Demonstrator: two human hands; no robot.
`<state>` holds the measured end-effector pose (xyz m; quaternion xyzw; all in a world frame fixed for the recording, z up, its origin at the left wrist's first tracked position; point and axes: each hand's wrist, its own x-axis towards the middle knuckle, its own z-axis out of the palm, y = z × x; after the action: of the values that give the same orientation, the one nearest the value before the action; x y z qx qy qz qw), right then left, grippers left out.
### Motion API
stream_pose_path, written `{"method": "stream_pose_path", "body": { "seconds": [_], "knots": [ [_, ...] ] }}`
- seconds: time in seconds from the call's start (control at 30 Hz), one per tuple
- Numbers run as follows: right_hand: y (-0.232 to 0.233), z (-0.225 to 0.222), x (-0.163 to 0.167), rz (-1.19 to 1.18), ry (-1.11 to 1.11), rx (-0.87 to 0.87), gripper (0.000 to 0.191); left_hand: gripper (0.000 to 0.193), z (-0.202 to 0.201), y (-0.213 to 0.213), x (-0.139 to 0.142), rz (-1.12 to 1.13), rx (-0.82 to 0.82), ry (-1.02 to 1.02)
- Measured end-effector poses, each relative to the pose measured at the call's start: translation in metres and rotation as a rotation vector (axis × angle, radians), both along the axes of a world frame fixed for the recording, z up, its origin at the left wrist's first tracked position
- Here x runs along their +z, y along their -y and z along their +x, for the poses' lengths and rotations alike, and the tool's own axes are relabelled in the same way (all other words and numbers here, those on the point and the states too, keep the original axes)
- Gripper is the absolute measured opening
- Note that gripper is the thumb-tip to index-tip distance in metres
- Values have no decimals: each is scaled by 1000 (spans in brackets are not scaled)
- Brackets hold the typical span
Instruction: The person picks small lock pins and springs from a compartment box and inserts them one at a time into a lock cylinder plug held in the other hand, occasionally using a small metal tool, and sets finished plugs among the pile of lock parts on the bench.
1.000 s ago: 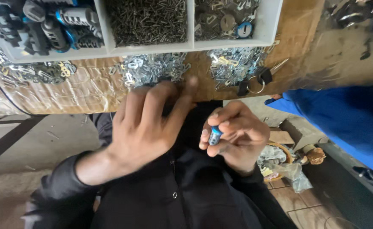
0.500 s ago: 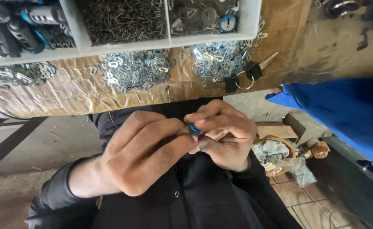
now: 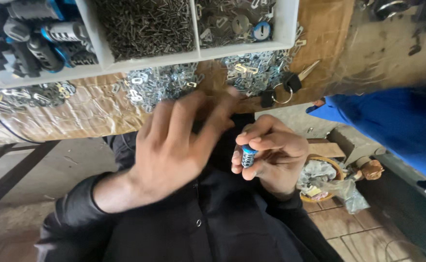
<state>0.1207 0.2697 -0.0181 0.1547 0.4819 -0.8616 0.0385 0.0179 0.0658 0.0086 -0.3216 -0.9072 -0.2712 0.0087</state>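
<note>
A small blue-capped spring part is pinched in the right hand, below the white tray, while the left hand is spread empty, so another piece is judged needed.

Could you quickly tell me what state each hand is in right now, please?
Left hand: open, fingers spread, holding nothing, blurred.
Right hand: closed on a small blue-capped spring part.

Wooden workbench with white compartment tray, tiled floor, grey concrete, daylight.
</note>
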Motion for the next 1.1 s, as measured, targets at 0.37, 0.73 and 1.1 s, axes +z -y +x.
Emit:
{"method": "stream_pose_path", "body": {
  "seconds": [0.37,0.73,1.1],
  "knots": [
    [-21,-1,-6,-33,-26,106,40,27,-1,-7,-6,-101,10,-85],
    [-9,-11,-1,-21,4,148,39,23,13,18,3,445,89,251],
    [11,-18,3,162,-35,300,26,24,5,26,10,372,-184,78]
  ]
}}
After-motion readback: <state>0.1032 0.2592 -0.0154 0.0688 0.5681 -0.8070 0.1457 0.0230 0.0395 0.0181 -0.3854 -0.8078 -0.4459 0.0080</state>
